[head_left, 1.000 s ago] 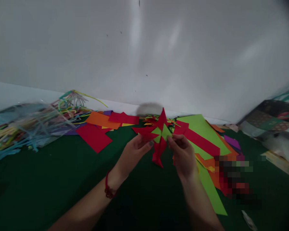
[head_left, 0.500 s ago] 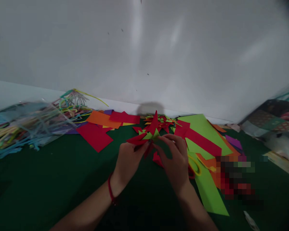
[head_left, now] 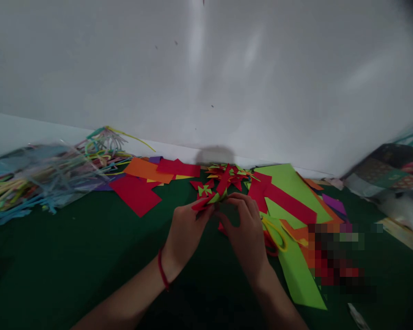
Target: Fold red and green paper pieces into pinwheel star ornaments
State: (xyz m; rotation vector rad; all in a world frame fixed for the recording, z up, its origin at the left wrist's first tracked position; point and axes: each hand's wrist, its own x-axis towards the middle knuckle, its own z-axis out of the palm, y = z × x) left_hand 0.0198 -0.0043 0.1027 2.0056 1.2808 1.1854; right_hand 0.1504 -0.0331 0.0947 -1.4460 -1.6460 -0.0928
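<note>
Both hands meet over the middle of the table. My left hand [head_left: 187, 231], with a red cord at its wrist, is closed on a red and green paper flower [head_left: 221, 188] with pointed petals. Thumb and fingers of my right hand [head_left: 246, 224] pinch the flower's right side, with a gap between thumb and index finger. The flower is tilted, and its underside is hidden by the fingers. Just beyond lies a pile of similar paper flowers [head_left: 232, 172]. Right of my right hand, scissors with a yellow handle [head_left: 278, 233] rest on the green paper.
Red paper pieces [head_left: 137, 195] and an orange sheet [head_left: 147, 170] lie left of the flowers. Bundled pipe cleaners [head_left: 17, 197] sit at far left under clear plastic. Light green sheets [head_left: 282, 183] spread to the right. A white wall [head_left: 206, 82] borders the table's back.
The flower has tipped and folded inward between my hands, so its petals show less spread. My left hand has turned slightly. The right hand stays at the flower's right side.
</note>
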